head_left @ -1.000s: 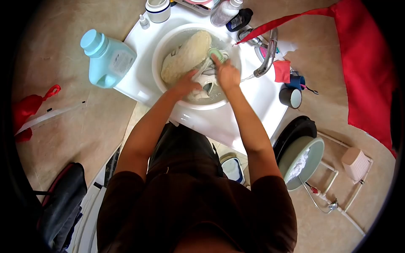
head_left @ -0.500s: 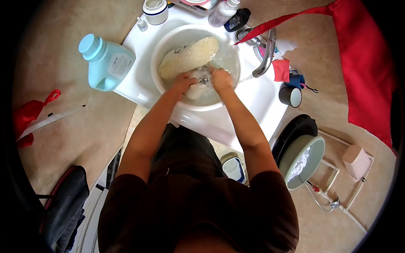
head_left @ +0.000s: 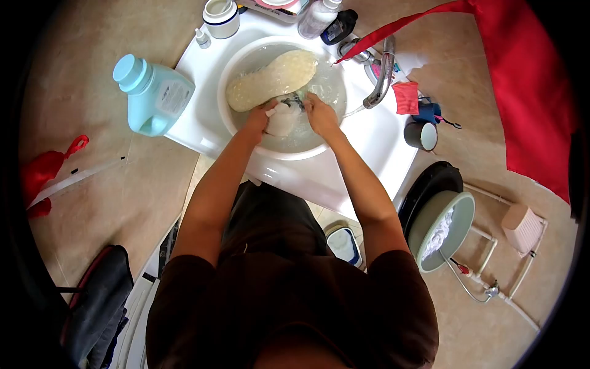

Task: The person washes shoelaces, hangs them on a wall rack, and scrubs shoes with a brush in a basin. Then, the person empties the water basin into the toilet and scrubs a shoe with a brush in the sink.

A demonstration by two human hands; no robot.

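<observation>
A white basin (head_left: 225, 92) of water sits in the sink. A shoe (head_left: 273, 79) floats in it with its cream sole turned up. Nearer me, a second white shoe (head_left: 283, 121) lies partly under water, with a dark patch at its far end. My left hand (head_left: 258, 120) is closed on the near shoe's left side, thumb on top. At that shoe's right, far end, my right hand (head_left: 321, 115) is closed with its fingertips down by the dark patch. Splashing water partly hides those fingertips.
A light-blue detergent bottle (head_left: 150, 95) stands on the sink's left corner. The curved faucet (head_left: 386, 74) rises at the right rim. Jars and bottles line the back. A red apron (head_left: 522, 86) hangs at right, above a green basin (head_left: 452, 230) holding white cloth.
My hands have moved slightly apart, and the near shoe shows more clearly between them. The floating shoe has rolled, so its sole faces up more fully.
</observation>
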